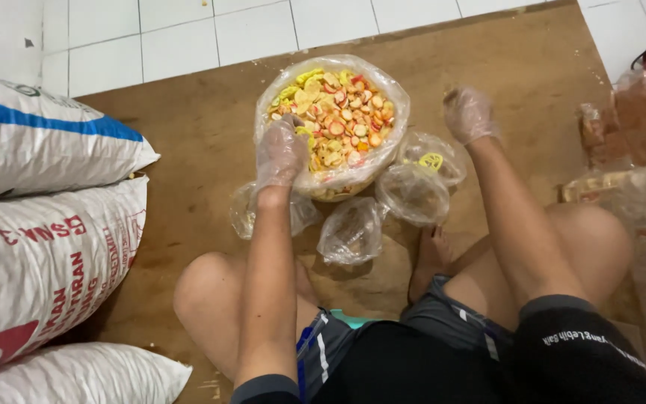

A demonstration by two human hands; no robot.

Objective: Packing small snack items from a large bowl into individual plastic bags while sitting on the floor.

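Note:
A big clear plastic bag (390, 142) of small yellow, red and orange crackers (342, 116) stands open on a brown board (188, 127). My left hand (280, 152), in a thin clear plastic glove, rests on the bag's near left rim; whether it holds crackers is hidden. My right hand (468, 114), also gloved, hovers to the right of the bag with fingers loosely curled and nothing in it. Several small clear bags lie in front: one (415, 193) beside one holding a yellow piece (434, 159), another (353, 230) nearer me, and one (244, 211) under my left wrist.
Three stacked white woven sacks (46, 224) fill the left side. Packets of crackers in clear plastic (637, 120) pile up at the right edge. White floor tiles (188, 37) lie beyond the board. My bare knees and feet sit on the board's near part.

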